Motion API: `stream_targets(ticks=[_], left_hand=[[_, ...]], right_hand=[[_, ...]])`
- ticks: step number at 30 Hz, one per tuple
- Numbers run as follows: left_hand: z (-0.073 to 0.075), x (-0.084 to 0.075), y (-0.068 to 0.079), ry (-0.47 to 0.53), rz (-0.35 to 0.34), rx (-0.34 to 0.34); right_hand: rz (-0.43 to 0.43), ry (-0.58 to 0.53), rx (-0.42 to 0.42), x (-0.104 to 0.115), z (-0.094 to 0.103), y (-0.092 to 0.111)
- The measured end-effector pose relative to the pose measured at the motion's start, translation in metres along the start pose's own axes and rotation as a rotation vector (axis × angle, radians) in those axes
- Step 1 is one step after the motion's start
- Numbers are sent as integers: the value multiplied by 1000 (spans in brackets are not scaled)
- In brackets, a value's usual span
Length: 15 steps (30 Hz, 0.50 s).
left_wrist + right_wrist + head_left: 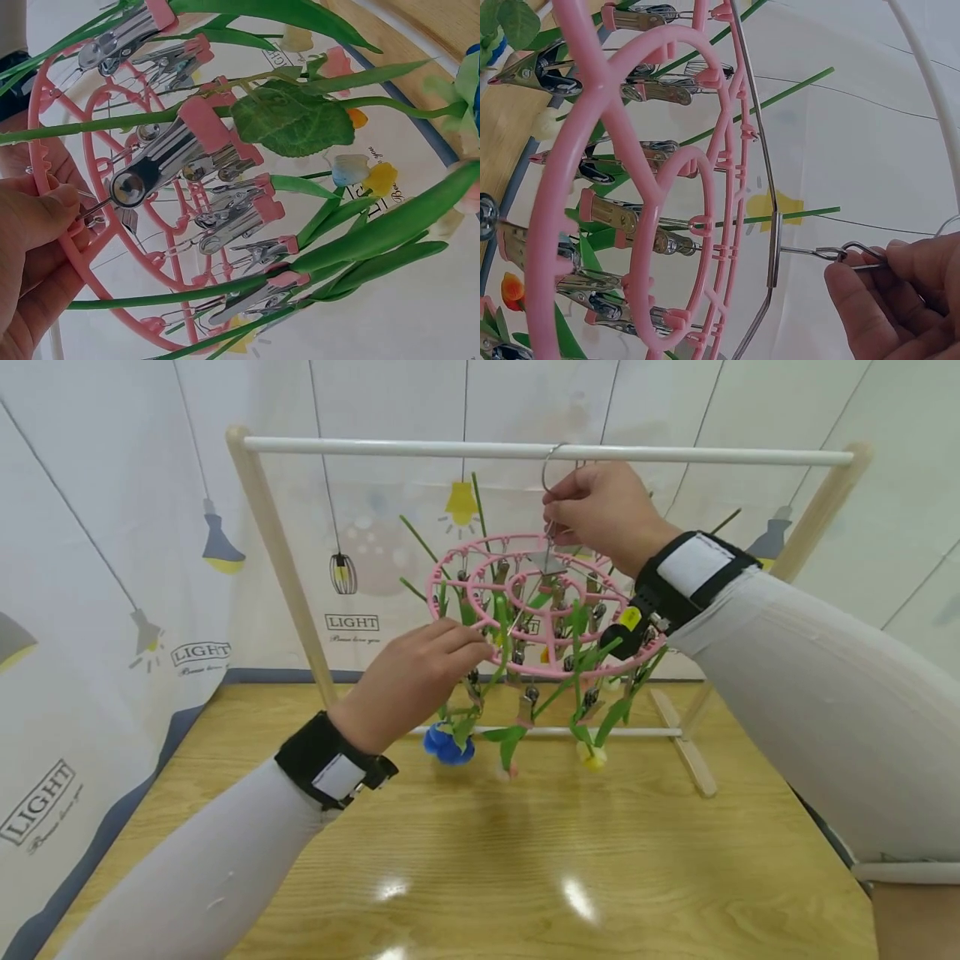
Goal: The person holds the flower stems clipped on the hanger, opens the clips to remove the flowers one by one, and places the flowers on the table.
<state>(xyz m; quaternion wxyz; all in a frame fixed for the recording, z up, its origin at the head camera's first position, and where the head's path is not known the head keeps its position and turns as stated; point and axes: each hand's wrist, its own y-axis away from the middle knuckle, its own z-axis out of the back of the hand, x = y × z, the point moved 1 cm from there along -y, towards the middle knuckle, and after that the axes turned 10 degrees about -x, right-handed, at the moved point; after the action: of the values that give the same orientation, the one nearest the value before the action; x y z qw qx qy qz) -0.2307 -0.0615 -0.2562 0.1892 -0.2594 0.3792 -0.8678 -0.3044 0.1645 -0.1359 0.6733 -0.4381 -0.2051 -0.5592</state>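
A round pink clip hanger (551, 672) hangs below the white bar (420, 447) of a rack, its metal hook (546, 468) at the bar. My right hand (603, 514) pinches the base of that hook, as the right wrist view also shows. With thumb and fingers my left hand (420, 672) grips the hanger's outer ring at the near left. Metal clips (150, 154) with pink tips hold artificial flowers upside down, among them a blue flower (448, 743) and a yellow flower (592, 755). Green stems (90, 127) stick up through the rings.
Wooden posts (281, 560) carry the bar on both sides, and a wooden foot (684, 743) stands on the table at the right. Below lies a wood-grain table (480, 860). Behind the rack hangs a white cloth (390, 510) printed with lamps.
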Motion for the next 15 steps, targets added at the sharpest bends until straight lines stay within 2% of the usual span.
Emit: stream_targets(ticks=[15], left_hand=[[-4,3,0,-14,-20,34]], right_hand=[[-27,2,6,-2,1,-3]])
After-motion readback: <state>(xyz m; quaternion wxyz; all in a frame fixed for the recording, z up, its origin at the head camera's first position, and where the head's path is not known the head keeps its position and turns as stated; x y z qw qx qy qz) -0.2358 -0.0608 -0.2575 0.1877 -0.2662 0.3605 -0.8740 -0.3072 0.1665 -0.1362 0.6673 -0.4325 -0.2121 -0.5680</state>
